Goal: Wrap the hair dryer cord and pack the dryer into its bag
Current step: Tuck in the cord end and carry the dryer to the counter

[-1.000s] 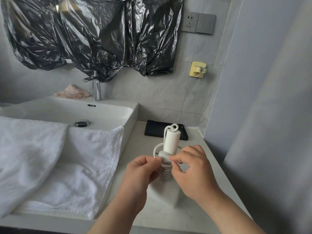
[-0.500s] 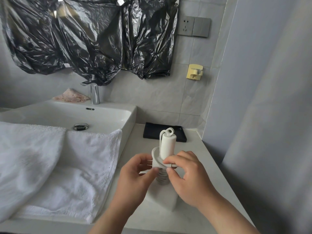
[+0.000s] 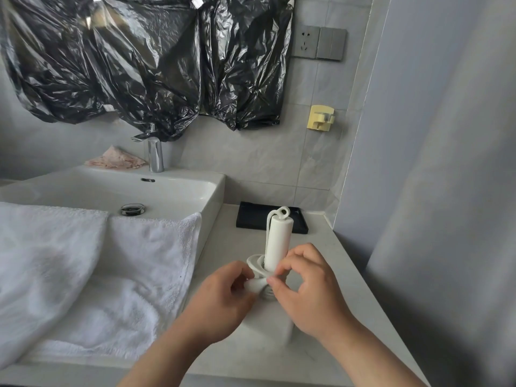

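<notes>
White dryer: your hair dryer (image 3: pixel 277 241) stands on the counter (image 3: pixel 343 275) to the right of the sink. Its handle points straight up, and its body sits low between your hands, partly hidden by them.
Cord: the cord (image 3: pixel 258 263) leaves the top of the handle in a small loop. It runs down the handle's left side and lies in coils around the handle's foot.
Left hand: your left hand (image 3: pixel 223 300) has its fingers curled, with thumb and forefinger pinching a thick white piece of the cord just left of the coils.
Right hand: your right hand (image 3: pixel 310 291) pinches the cord between thumb and forefinger at the handle's foot, and the other fingers arch loosely above.
Gap between hands: the fingertips of both hands nearly touch at the coils.
Sink: the white sink (image 3: pixel 217 191) sits to the left. A white towel (image 3: pixel 83 261) is draped over its front edge and into the basin, with the drain (image 3: pixel 133 209) showing behind it.
Faucet: a chrome faucet (image 3: pixel 155 155) stands at the back rim, and a pink cloth (image 3: pixel 117 160) lies just left of it.
Tray: a black tray (image 3: pixel 248 219) lies on the counter behind the dryer, near the wall.
Wall: black plastic bags (image 3: pixel 139 65) hang over the sink, and a yellow hook (image 3: pixel 321 121) and a grey socket (image 3: pixel 305 41) sit to their right.
</notes>
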